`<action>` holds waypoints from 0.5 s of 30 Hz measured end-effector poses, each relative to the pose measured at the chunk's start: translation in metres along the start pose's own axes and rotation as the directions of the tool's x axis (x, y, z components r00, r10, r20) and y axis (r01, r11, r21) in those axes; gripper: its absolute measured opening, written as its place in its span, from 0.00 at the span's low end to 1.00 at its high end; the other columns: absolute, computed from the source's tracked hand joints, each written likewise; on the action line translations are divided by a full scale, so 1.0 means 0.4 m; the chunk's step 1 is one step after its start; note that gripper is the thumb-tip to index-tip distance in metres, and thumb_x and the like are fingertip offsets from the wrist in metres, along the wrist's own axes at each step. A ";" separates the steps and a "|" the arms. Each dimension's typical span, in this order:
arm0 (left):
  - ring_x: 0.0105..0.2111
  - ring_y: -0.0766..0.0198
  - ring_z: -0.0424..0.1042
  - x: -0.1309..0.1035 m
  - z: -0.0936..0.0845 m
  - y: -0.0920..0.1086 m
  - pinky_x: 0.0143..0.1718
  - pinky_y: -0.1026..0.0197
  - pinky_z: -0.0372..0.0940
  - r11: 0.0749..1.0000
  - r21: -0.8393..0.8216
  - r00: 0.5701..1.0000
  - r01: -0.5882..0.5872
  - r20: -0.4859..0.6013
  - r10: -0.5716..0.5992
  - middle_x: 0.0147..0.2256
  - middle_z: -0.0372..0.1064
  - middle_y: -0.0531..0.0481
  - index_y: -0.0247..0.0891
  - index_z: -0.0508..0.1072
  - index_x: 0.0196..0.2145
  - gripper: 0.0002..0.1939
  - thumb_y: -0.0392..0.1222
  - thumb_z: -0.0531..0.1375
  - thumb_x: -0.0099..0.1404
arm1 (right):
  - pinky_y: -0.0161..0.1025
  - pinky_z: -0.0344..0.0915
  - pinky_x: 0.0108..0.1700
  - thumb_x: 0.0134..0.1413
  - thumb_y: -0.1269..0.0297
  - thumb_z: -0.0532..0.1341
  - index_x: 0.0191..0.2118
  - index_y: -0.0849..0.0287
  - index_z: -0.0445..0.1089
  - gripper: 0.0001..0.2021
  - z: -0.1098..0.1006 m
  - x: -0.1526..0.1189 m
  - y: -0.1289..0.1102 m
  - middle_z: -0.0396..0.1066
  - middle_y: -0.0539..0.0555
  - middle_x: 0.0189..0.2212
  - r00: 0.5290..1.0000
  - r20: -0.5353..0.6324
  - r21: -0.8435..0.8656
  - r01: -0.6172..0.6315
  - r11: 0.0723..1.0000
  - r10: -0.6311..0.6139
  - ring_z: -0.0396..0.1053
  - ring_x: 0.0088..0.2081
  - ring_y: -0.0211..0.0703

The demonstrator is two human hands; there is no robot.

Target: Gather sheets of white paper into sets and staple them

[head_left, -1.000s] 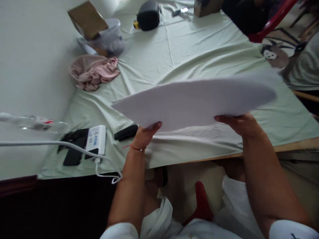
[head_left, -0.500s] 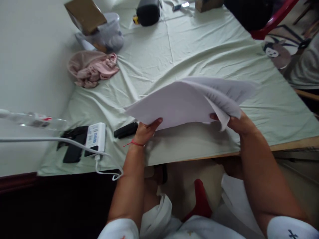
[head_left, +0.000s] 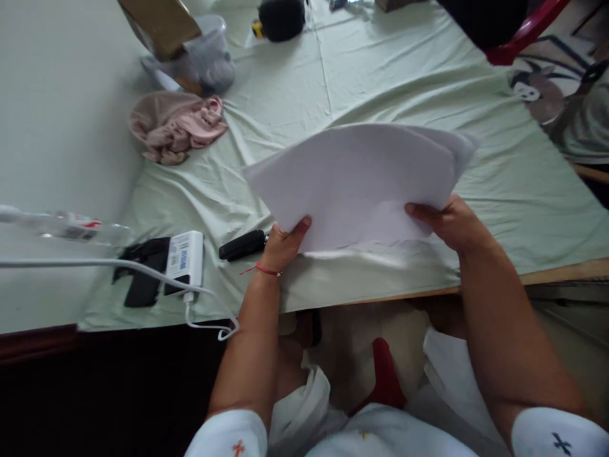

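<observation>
A stack of white paper sheets (head_left: 352, 184) is held up above the table's front edge, its near face blank and its far edge bowed. My left hand (head_left: 285, 244), with a red string at the wrist, grips the lower left corner, thumb on the near face. At the lower right corner my right hand (head_left: 451, 222) is closed on the sheets, thumb also in front. The fingers behind the paper are hidden. A black folded object (head_left: 242, 245) lies on the cloth just left of my left hand.
The table wears a pale green cloth (head_left: 285, 101). On the left are a white power bank (head_left: 186, 257) with a cable, a black phone-like slab (head_left: 143, 289), a plastic bottle (head_left: 71, 227) and pink fabric (head_left: 178, 127). Behind sit a clear tub (head_left: 209, 57) and a black case (head_left: 281, 19).
The sheets were splayed at the right, with printed text showing; now they lie closer together with a blank face toward me. My right hand has moved slightly up, its thumb now flat on the front.
</observation>
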State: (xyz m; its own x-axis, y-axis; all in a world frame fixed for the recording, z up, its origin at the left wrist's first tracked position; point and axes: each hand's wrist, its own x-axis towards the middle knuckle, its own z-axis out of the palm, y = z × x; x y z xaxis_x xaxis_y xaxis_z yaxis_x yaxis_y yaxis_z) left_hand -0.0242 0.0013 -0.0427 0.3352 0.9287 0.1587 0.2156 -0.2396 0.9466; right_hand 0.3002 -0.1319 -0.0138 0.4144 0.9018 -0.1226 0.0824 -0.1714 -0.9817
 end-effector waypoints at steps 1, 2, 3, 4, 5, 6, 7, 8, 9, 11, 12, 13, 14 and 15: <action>0.56 0.48 0.77 -0.004 0.000 0.003 0.65 0.47 0.69 0.998 -0.048 0.999 0.043 0.009 -0.043 0.48 0.82 0.40 0.37 0.81 0.47 0.27 0.63 0.70 0.63 | 0.39 0.69 0.31 0.46 0.48 0.77 0.30 0.54 0.77 0.17 -0.001 -0.002 -0.001 0.75 0.52 0.29 1.000 0.004 0.020 -0.029 0.999 0.029 0.70 0.30 0.43; 0.55 0.48 0.78 -0.008 -0.001 0.005 0.63 0.47 0.71 0.990 -0.100 0.995 0.095 0.023 -0.093 0.50 0.81 0.40 0.38 0.81 0.47 0.27 0.63 0.70 0.62 | 0.38 0.68 0.30 0.46 0.47 0.77 0.29 0.55 0.77 0.17 -0.002 -0.004 -0.003 0.75 0.51 0.28 0.999 0.004 0.055 -0.051 0.997 0.051 0.69 0.29 0.41; 0.54 0.48 0.78 -0.014 -0.002 0.006 0.61 0.47 0.73 0.977 -0.149 0.989 0.150 0.041 -0.145 0.51 0.81 0.40 0.39 0.81 0.47 0.27 0.63 0.71 0.60 | 0.38 0.68 0.30 0.46 0.47 0.77 0.30 0.55 0.78 0.18 -0.002 -0.007 -0.005 0.76 0.52 0.29 0.998 0.003 0.098 -0.068 0.993 0.068 0.69 0.29 0.41; 0.53 0.48 0.79 -0.018 -0.002 0.007 0.58 0.46 0.75 0.961 -0.187 0.979 0.201 0.057 -0.194 0.52 0.81 0.40 0.40 0.81 0.47 0.28 0.63 0.72 0.58 | 0.38 0.69 0.30 0.45 0.47 0.78 0.31 0.54 0.78 0.18 -0.002 -0.009 -0.007 0.77 0.52 0.31 0.997 0.007 0.141 -0.082 0.987 0.082 0.70 0.29 0.41; 0.51 0.47 0.80 -0.022 -0.003 0.008 0.56 0.45 0.76 0.946 -0.213 0.970 0.243 0.066 -0.234 0.53 0.81 0.41 0.42 0.81 0.47 0.28 0.63 0.73 0.57 | 0.39 0.71 0.31 0.43 0.48 0.79 0.32 0.54 0.79 0.18 -0.002 -0.012 -0.008 0.79 0.52 0.33 0.995 0.019 0.179 -0.099 0.979 0.097 0.72 0.30 0.42; 0.50 0.47 0.80 -0.025 -0.003 0.009 0.54 0.45 0.77 0.935 -0.228 0.962 0.271 0.065 -0.263 0.53 0.81 0.41 0.43 0.81 0.46 0.28 0.63 0.74 0.55 | 0.40 0.73 0.33 0.42 0.49 0.79 0.33 0.53 0.80 0.18 -0.002 -0.014 -0.008 0.80 0.53 0.35 0.993 0.042 0.207 -0.118 0.971 0.112 0.73 0.31 0.43; 0.49 0.47 0.80 -0.027 -0.003 0.010 0.54 0.44 0.78 0.929 -0.237 0.959 0.284 0.056 -0.279 0.53 0.81 0.41 0.44 0.81 0.46 0.28 0.63 0.74 0.53 | 0.40 0.74 0.36 0.41 0.50 0.80 0.35 0.53 0.80 0.18 -0.001 -0.015 -0.006 0.81 0.53 0.37 0.990 0.068 0.227 -0.134 0.965 0.122 0.75 0.33 0.44; 0.50 0.46 0.80 -0.027 -0.004 0.011 0.54 0.43 0.77 0.926 -0.243 0.957 0.287 0.045 -0.285 0.52 0.81 0.41 0.44 0.81 0.46 0.29 0.63 0.74 0.53 | 0.41 0.76 0.39 0.41 0.51 0.80 0.36 0.53 0.81 0.18 -0.002 -0.017 -0.004 0.81 0.53 0.39 0.987 0.093 0.238 -0.147 0.960 0.128 0.76 0.34 0.44; 0.51 0.45 0.80 -0.027 -0.005 0.012 0.54 0.43 0.77 0.926 -0.246 0.957 0.287 0.040 -0.286 0.53 0.81 0.40 0.44 0.80 0.46 0.29 0.64 0.74 0.52 | 0.41 0.76 0.41 0.41 0.53 0.81 0.38 0.53 0.82 0.18 -0.002 -0.017 -0.001 0.82 0.53 0.40 0.985 0.112 0.241 -0.154 0.958 0.131 0.77 0.36 0.44; 0.52 0.44 0.79 -0.027 -0.008 0.014 0.56 0.43 0.76 0.930 -0.231 0.958 0.287 0.060 -0.281 0.53 0.80 0.39 0.42 0.80 0.46 0.30 0.65 0.73 0.54 | 0.40 0.76 0.44 0.42 0.55 0.81 0.37 0.52 0.82 0.16 -0.002 -0.016 0.006 0.82 0.52 0.40 0.983 0.123 0.237 -0.161 0.958 0.135 0.77 0.37 0.43; 0.52 0.44 0.79 -0.027 -0.010 0.014 0.56 0.43 0.76 0.932 -0.218 0.957 0.289 0.076 -0.279 0.52 0.80 0.38 0.42 0.81 0.46 0.30 0.65 0.73 0.55 | 0.39 0.76 0.44 0.42 0.55 0.81 0.36 0.53 0.82 0.16 -0.001 -0.015 0.009 0.82 0.52 0.40 0.983 0.119 0.236 -0.167 0.957 0.142 0.77 0.37 0.42; 0.52 0.44 0.79 -0.028 -0.013 0.014 0.56 0.43 0.76 0.934 -0.207 0.957 0.290 0.092 -0.277 0.52 0.81 0.38 0.41 0.81 0.46 0.29 0.66 0.72 0.56 | 0.39 0.76 0.43 0.41 0.55 0.81 0.35 0.53 0.82 0.15 0.000 -0.014 0.011 0.82 0.52 0.39 0.982 0.112 0.239 -0.173 0.955 0.150 0.77 0.36 0.41; 0.52 0.45 0.79 -0.030 -0.016 0.015 0.56 0.44 0.76 0.935 -0.201 0.956 0.291 0.103 -0.275 0.51 0.81 0.38 0.41 0.81 0.46 0.29 0.66 0.72 0.58 | 0.39 0.76 0.42 0.40 0.55 0.81 0.34 0.53 0.82 0.15 0.001 -0.013 0.011 0.82 0.52 0.38 0.983 0.103 0.249 -0.177 0.952 0.155 0.77 0.35 0.41; 0.52 0.46 0.79 -0.033 -0.019 0.015 0.57 0.44 0.76 0.935 -0.203 0.956 0.291 0.106 -0.275 0.50 0.81 0.39 0.42 0.81 0.47 0.28 0.65 0.71 0.59 | 0.39 0.76 0.42 0.39 0.55 0.82 0.33 0.53 0.81 0.16 0.003 -0.012 0.009 0.82 0.52 0.38 0.983 0.095 0.262 -0.177 0.949 0.157 0.77 0.35 0.41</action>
State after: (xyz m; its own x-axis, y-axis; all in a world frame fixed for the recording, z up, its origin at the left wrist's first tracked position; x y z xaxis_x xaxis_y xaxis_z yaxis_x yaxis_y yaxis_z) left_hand -0.0342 -0.0102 -0.0369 0.3582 0.9234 -0.1380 0.1133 0.1037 0.9881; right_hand 0.2973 -0.1363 -0.0170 0.3345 0.8971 -0.2886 -0.2322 -0.2183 -0.9478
